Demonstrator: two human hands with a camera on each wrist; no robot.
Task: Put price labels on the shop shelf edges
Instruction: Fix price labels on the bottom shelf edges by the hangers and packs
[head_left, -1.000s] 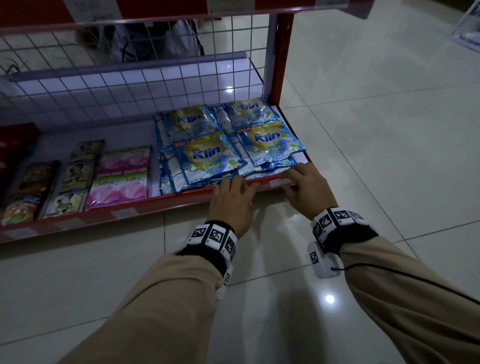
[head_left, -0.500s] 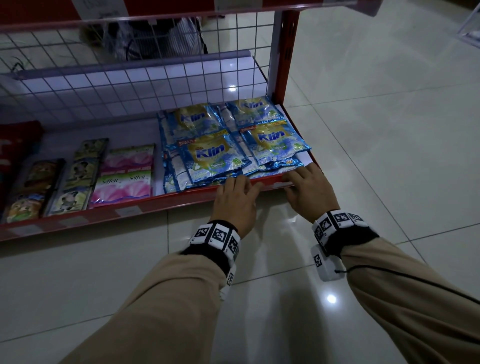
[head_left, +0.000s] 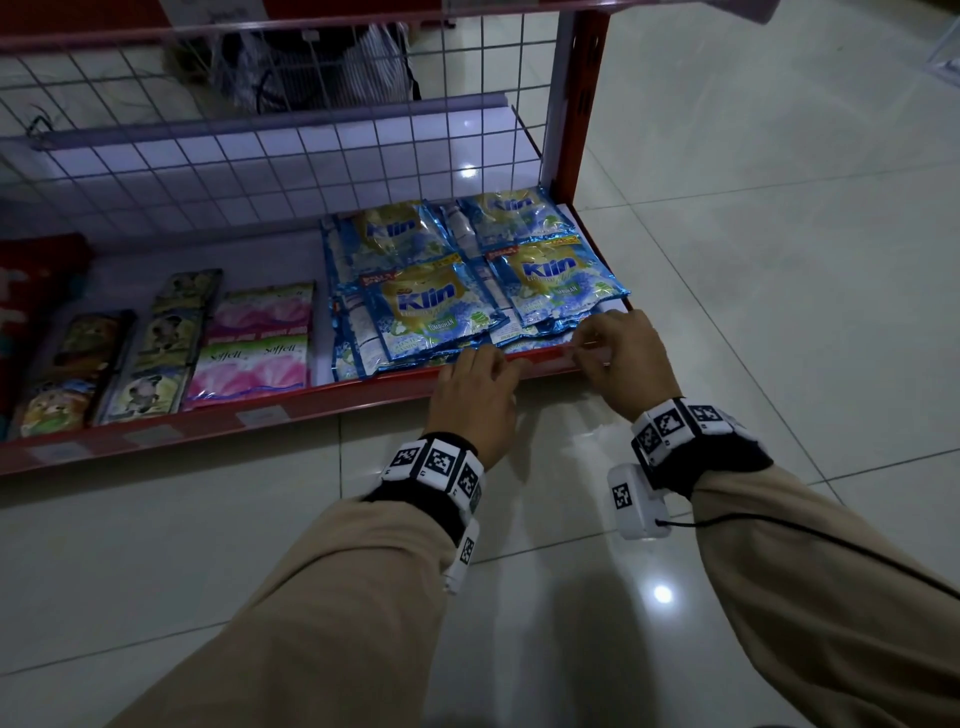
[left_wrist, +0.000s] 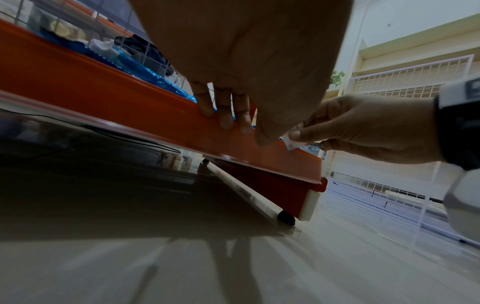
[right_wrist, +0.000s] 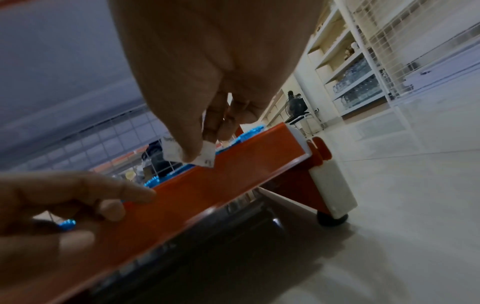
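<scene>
The bottom shelf's red front edge runs low above the floor, also seen as an orange strip. My right hand pinches a small white price label between thumb and fingers, just above the strip near its right end. My left hand lies beside it to the left, its straight fingers draped over the top of the strip and pressing on it.
Blue Klin sachets lie stacked right behind the edge under my hands. Pink packets and small picture packs lie further left. Two pale labels sit in the strip there. A wire grid backs the shelf; tiled floor spreads right.
My right hand has lifted the label off the strip's face and now holds it slightly above the edge. The left hand stays on the strip. The head view has shifted closer.
</scene>
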